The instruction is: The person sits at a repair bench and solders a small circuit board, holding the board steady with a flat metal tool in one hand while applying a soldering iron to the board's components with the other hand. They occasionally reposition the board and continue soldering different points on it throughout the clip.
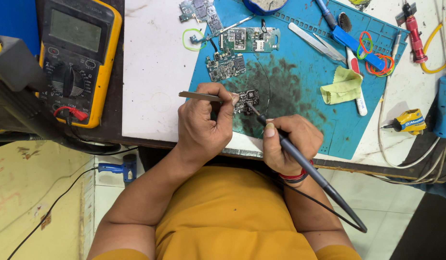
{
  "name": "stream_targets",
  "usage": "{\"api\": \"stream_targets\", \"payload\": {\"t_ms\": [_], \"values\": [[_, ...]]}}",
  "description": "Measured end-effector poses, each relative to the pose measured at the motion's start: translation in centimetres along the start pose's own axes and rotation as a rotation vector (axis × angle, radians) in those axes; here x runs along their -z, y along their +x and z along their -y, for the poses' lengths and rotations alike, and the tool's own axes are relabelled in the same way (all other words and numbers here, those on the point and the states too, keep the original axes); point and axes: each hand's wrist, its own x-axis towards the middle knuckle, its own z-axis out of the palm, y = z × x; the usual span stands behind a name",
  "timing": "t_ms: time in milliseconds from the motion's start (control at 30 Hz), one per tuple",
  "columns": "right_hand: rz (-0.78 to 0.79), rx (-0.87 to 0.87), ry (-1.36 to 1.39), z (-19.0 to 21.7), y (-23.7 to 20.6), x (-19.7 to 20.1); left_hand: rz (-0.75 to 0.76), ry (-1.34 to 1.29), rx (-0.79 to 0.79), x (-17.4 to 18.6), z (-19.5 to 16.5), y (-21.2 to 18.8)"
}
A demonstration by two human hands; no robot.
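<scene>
The left hand (201, 123) grips thin metal tweezers (200, 96) and the right hand (288, 144) is closed round a black corded soldering iron (300, 161), both tips meeting on a small dark circuit board (246, 100) lying on the stained blue work mat (300, 91) on the desk. This looks like close soldering work on that board, calling for a steady tip and a firm pinch. Counted: four circuit boards on the mat, one yellow multimeter (81, 58), one folded yellow cloth (343, 85).

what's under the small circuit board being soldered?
The small circuit board lies on the blue work mat, on a dark stained patch. The left hand covers the board's left edge; the mat directly beneath is hidden.
</scene>
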Motion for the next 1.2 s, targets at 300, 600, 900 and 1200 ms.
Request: {"api": "stream_targets", "payload": {"t_ms": [300,600,900,1200], "values": [[-0.006,0.01,0.005,0.19,0.07,-0.17,-0.006,-0.003,-0.017,0.22,0.04,-0.07],[0.004,0.01,0.003,0.39,0.15,-0.06,-0.004,-0.002,0.013,0.29,-0.12,-0.08],[-0.009,0.007,0.012,0.66,0.18,0.26,-0.011,0.004,-0.006,0.26,-0.66,-0.16],[-0.002,0.0,0.006,0.72,0.2,0.47,-0.005,-0.005,-0.008,0.1,-0.61,-0.15]]}}
